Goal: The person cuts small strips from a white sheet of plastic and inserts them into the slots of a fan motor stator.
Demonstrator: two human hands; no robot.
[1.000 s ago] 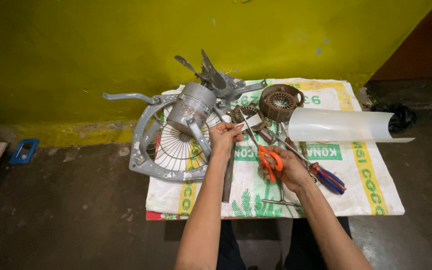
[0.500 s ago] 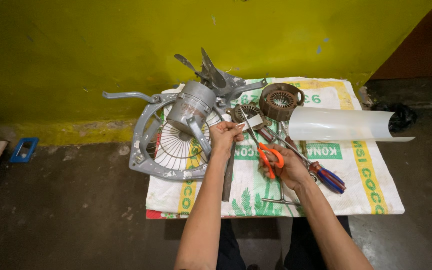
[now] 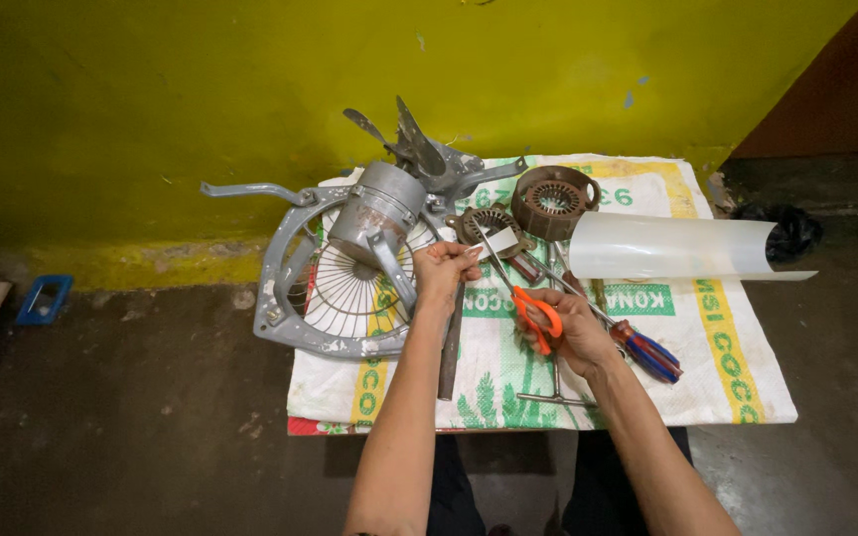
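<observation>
One pair of orange-handled scissors (image 3: 533, 310), one fan guard (image 3: 335, 298), one motor housing (image 3: 377, 213), perhaps two stator rings (image 3: 554, 201), one plastic roll (image 3: 672, 247)

Scissors (image 3: 528, 298): orange plastic handles, bare metal blades; fan frame (image 3: 295, 298) matt grey metal; sack (image 3: 727, 337) woven.

A white woven plastic sack (image 3: 727, 347), flattened and rectangular, lies spread on the floor against the far yellow wall, at the centre and right of the scene. It bears green block lettering, yellow stripes running near to far along its left and right sides, and a green plant drawing by its near edge. No signs or screens show.
</observation>
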